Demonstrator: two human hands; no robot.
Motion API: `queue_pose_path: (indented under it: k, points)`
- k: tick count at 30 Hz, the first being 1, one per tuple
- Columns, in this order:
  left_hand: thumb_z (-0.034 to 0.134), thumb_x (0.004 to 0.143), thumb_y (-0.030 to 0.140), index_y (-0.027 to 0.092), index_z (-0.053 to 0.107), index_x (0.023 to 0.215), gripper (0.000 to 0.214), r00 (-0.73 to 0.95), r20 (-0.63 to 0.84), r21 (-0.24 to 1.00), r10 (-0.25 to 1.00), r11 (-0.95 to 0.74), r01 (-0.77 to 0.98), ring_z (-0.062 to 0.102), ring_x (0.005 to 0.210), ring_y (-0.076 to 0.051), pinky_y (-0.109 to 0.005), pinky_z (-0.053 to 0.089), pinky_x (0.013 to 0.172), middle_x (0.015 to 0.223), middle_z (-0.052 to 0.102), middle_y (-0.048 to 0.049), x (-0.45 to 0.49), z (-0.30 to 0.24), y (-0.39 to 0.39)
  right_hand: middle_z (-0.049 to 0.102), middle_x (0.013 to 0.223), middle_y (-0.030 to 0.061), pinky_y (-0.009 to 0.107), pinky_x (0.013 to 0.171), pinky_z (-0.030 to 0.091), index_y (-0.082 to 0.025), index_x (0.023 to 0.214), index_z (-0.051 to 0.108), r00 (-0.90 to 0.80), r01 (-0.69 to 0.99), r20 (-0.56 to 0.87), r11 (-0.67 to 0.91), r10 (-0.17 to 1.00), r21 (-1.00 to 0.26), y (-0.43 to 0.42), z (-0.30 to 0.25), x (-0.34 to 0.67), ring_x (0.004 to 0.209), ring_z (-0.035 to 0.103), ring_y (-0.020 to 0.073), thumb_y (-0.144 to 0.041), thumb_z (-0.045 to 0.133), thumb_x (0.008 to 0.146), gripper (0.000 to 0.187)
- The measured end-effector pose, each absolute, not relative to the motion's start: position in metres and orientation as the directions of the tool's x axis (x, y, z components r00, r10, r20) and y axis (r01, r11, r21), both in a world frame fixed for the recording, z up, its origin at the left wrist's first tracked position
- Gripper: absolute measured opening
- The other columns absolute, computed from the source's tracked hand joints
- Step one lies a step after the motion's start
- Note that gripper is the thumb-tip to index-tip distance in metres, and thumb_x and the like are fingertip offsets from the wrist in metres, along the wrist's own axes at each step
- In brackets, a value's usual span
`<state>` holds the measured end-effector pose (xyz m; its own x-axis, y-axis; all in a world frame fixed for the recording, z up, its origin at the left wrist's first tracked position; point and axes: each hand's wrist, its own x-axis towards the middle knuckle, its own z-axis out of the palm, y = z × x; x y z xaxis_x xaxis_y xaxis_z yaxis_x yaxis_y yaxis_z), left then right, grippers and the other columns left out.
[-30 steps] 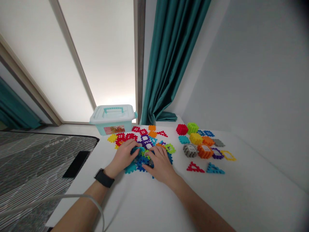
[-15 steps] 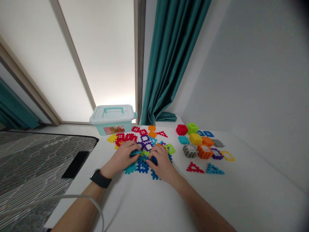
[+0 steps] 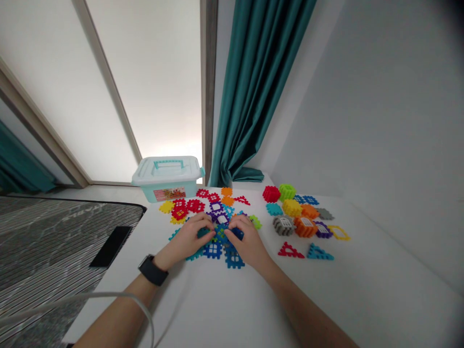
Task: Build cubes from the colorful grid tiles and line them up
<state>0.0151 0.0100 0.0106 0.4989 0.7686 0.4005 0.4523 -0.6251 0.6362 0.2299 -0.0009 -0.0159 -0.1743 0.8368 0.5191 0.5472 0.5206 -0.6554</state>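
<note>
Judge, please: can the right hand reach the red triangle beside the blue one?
Probably yes: no piece lies between the right hand and the red triangle, though that hand seems busy with blue toothed pieces.

some blue toothed pieces right between our left hand and right hand, our windowed blue square flat just nearside of the grip, another blue one beside it

Mid-frame, the left hand and right hand partly hide blue pieces. The box label, left of centre, is too small to read.
</note>
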Motion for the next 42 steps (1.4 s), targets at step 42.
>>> queue_pose_path:
  k: [42]
  points:
    - [0.063, 0.092, 0.033, 0.022, 0.065, 0.103, 0.016, 0.484, 0.399, 0.707, 0.779, -0.597, 0.378, 0.060, 0.114, -0.023, -0.040, 0.050, 0.102, 0.118, 0.061, -0.0085, 0.012, 0.012, 0.009, 0.061, 0.102, 0.0073, 0.045, 0.095, 0.051, -0.027, 0.102, 0.067, -0.251, 0.552, 0.703, 0.695, 0.665, -0.460, -0.011, -0.004, 0.240, 0.104, 0.059, 0.0247, -0.021, 0.054, 0.096, 0.015]
